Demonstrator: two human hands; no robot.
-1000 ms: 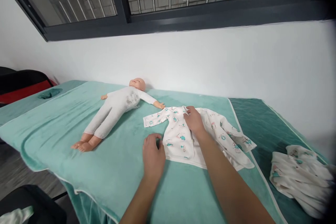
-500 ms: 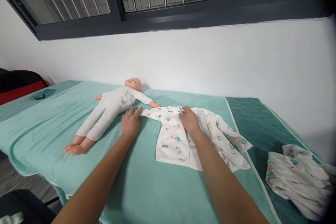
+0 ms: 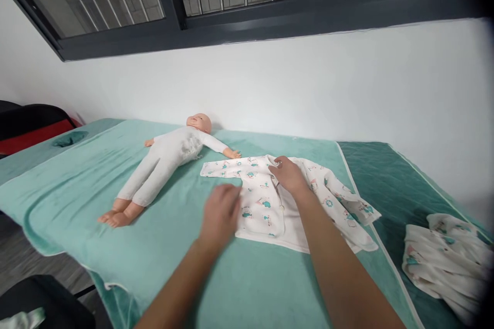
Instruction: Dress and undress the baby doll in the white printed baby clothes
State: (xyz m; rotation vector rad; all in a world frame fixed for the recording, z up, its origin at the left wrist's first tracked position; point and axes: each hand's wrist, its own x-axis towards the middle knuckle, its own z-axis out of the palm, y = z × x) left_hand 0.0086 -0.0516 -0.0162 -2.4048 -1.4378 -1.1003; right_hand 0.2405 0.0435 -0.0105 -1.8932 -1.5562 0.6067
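Note:
A white baby shirt (image 3: 262, 203) with small teal and pink prints lies spread on the green cover, its left sleeve stretched out flat. At its left side is my left hand (image 3: 221, 216), blurred, its fingers bent and beside the shirt's edge; what they touch is not clear. My right hand (image 3: 287, 174) is at the shirt's collar, thumb and fingers pinched on the cloth. Left of the shirt a bald doll (image 3: 165, 159) in a white bodysuit lies on its back, one arm reaching toward the sleeve.
The green cover (image 3: 77, 190) spreads over the table against a white wall. A crumpled printed garment (image 3: 443, 262) lies on the darker green cloth (image 3: 370, 164) at right. A black and red chair (image 3: 34, 128) stands far left; a dark object (image 3: 46, 300) sits lower left.
My left hand has let go of the sleeve's end and moved right and toward me, to the shirt's side. My right hand stays at the collar.

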